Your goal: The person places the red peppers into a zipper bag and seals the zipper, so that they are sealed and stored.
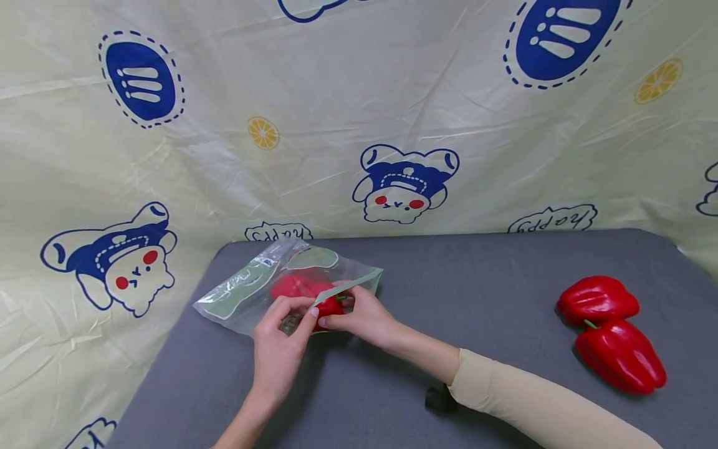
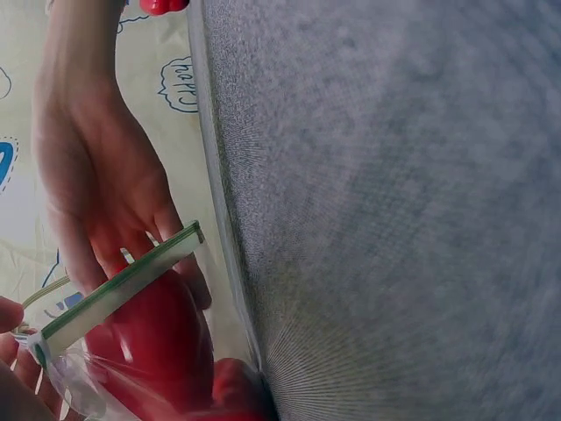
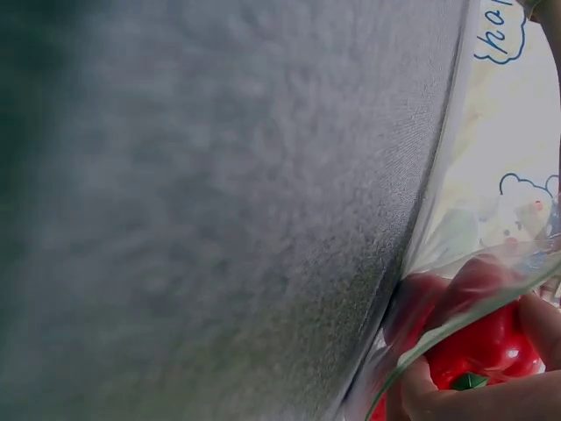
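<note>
A clear zip bag (image 1: 235, 302) with a green-edged mouth lies at the table's left, a red bell pepper (image 1: 297, 285) showing through its plastic. My left hand (image 1: 278, 352) pinches the near rim of the bag between thumb and fingers. At the mouth, my right hand (image 1: 370, 319) holds another red bell pepper (image 1: 330, 310) by its stem end. In the right wrist view this pepper (image 3: 486, 346) is partly inside the mouth, its green stem toward the palm. The left wrist view shows the zip strip (image 2: 123, 289) crossing in front of the pepper and right fingers.
Two more red bell peppers, one farther back (image 1: 597, 299) and one nearer (image 1: 621, 357), lie touching on the right of the grey table (image 1: 460, 287). A small black object (image 1: 440, 399) sits beside the right forearm. A printed cloth (image 1: 314, 75) hangs behind the table.
</note>
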The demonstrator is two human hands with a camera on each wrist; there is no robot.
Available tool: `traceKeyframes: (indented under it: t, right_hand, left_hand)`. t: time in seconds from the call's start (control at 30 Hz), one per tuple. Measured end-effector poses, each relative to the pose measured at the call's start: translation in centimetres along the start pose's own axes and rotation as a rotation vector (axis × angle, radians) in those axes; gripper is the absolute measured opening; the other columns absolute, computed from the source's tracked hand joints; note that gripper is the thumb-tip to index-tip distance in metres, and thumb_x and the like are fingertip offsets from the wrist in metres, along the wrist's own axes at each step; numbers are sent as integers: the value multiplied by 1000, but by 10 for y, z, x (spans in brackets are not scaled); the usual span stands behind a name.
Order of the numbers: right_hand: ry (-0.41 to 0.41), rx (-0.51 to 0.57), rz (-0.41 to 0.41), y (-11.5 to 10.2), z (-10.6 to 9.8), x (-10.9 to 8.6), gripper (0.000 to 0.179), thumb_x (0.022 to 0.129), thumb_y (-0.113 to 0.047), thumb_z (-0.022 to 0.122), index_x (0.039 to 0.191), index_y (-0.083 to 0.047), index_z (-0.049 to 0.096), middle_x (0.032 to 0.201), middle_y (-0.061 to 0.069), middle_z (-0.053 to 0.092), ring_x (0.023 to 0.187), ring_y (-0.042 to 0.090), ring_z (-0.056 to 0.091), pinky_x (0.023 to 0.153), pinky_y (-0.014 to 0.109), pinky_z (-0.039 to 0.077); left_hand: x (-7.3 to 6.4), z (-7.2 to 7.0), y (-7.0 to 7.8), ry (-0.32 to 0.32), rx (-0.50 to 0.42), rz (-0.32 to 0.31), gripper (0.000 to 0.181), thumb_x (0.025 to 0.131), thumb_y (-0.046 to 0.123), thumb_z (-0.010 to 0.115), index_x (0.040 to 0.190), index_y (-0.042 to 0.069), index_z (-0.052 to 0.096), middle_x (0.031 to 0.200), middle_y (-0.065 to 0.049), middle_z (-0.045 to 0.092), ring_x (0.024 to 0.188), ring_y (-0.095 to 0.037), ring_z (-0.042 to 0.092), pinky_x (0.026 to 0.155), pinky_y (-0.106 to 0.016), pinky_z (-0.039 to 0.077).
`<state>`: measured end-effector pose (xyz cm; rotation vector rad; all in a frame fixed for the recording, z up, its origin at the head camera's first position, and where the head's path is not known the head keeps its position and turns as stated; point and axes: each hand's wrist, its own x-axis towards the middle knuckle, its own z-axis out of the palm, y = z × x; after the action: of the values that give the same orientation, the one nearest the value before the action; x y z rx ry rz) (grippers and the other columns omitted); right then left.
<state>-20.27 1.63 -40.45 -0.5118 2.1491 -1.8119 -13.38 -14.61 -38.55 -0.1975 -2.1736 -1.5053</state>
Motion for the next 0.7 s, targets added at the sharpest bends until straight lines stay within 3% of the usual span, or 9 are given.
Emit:
traceKeyframes:
  t: [0.37,0.47,0.63,0.7]
  right_hand:
    - [64,-56,-49,3,10,22,62,81,-14,81,135,-2,51,128,14,58,104,26,60,88,35,52]
    - [75,-84,-54,5,11,26,63,81,-14,82,134,-2,51,125,13,59,100,23,61,85,33,52]
    - [97,-92,-36,9,11,32,60,80,-13,81,132,-2,53,121,12,59,96,23,60,83,33,51]
    - [116,-92,-29,10,10,35,60,79,-11,81,131,-1,53,124,13,58,100,24,59,86,34,50]
  left_hand:
    - [-1,0,38,32,14,-19,15,85,-4,73,98,2,73,85,-8,62,78,-21,58,70,-29,50]
    - [-1,1,34,37,7,-2,15,85,-4,73,97,4,74,83,-6,62,76,-21,57,66,-30,49]
    - [-1,2,10,25,5,20,14,87,6,74,98,15,75,84,4,61,74,-17,57,60,-28,49]
    - [-1,1,3,17,6,27,12,89,12,74,99,19,74,86,6,61,76,-15,58,64,-27,50]
